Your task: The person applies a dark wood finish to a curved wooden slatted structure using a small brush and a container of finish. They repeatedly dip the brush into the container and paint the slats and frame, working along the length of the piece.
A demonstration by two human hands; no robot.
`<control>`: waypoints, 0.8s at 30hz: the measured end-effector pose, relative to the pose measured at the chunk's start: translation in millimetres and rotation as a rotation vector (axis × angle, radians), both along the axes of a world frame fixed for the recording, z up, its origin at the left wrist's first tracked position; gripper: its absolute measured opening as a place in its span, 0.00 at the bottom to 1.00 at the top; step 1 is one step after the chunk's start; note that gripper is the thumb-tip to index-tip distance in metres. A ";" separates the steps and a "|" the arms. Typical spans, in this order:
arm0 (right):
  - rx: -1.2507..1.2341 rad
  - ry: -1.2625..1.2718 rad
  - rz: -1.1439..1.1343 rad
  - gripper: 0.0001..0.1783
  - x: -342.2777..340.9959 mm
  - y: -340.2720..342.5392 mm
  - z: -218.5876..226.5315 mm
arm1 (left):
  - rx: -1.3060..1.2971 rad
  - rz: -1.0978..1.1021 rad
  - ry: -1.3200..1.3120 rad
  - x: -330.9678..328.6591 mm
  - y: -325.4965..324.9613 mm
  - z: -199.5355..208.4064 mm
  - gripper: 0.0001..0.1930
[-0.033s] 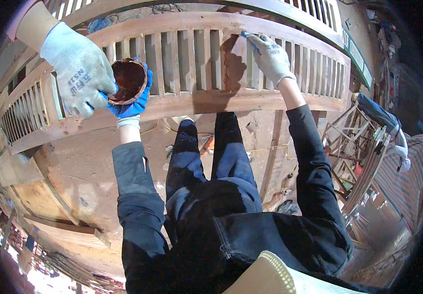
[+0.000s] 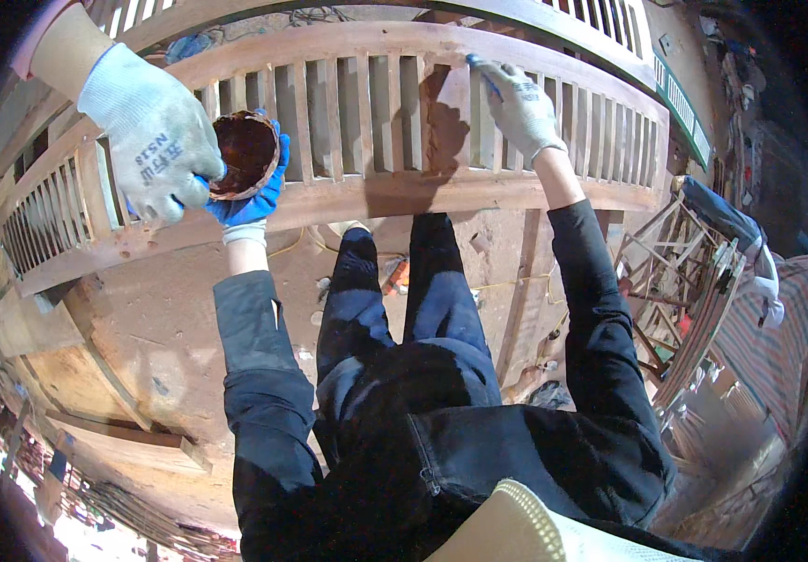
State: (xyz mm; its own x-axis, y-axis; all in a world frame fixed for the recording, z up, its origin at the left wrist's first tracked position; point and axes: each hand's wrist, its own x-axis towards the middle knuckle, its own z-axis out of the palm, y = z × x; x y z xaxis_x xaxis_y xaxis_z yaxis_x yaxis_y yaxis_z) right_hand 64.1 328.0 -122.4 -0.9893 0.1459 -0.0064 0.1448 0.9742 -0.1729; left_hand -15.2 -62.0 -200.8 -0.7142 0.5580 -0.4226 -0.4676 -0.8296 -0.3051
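My left hand point(image 2: 259, 201), in a white and blue work glove, cups a round brown bowl point(image 2: 246, 159) from below and from its right side. The bowl's inside is dark and reddish brown; I cannot make out its contents. My right hand point(image 2: 524, 108), gloved the same way, reaches over the slatted wooden panel point(image 2: 516, 187) near its far rail, fingers stretched toward the rail. Nothing shows in it. Another person's gloved hand point(image 2: 151, 140) comes in from the upper left, its bent fingers at the bowl's left rim.
A second slatted wooden frame point(image 2: 554, 33) lies beyond the panel. At the right stand thin metal frames point(image 2: 666, 272) with dark cloth point(image 2: 722, 211) draped over them, beside a striped sheet point(image 2: 764, 337). Boards point(image 2: 132, 440) lie at the lower left. A yellow cord point(image 2: 507, 286) crosses the floor.
My right hand has shifted slightly to the right along the far rail. The other person's hand has turned a little at the bowl. My left hand and the bowl stay in place.
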 end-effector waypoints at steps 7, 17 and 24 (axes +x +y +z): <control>0.123 -0.040 0.008 0.21 12.0 0.3 -4.0 | -0.002 0.021 0.066 -4.3 8.1 3.2 0.39; 0.031 -0.076 -0.113 0.22 -0.4 -3.0 -1.1 | 0.037 0.001 0.150 -4.2 10.2 12.2 0.36; -0.021 -0.088 -0.077 0.24 24.1 -7.6 -4.0 | -0.006 -0.011 0.217 -2.4 6.4 9.9 0.34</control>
